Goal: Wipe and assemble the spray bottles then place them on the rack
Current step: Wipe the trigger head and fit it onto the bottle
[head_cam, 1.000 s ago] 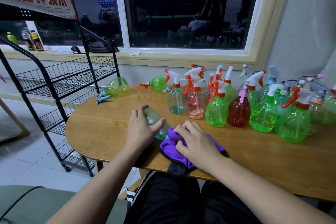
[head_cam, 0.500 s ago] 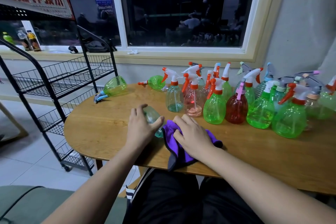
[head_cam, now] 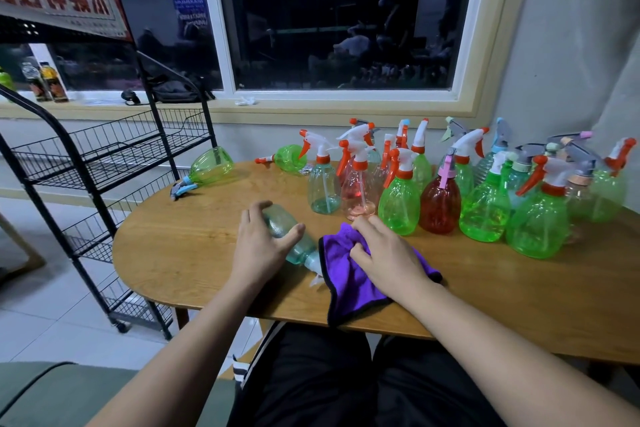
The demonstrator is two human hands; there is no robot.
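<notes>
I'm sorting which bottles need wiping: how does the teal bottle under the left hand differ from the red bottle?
The teal bottle lies on its side, while the red bottle stands upright in the group. The left hand grips the teal bottle, and no hand touches the red bottle. The red bottle shows a pink trigger head, but the teal bottle's neck end is partly under the cloth. Both are see-through plastic.
</notes>
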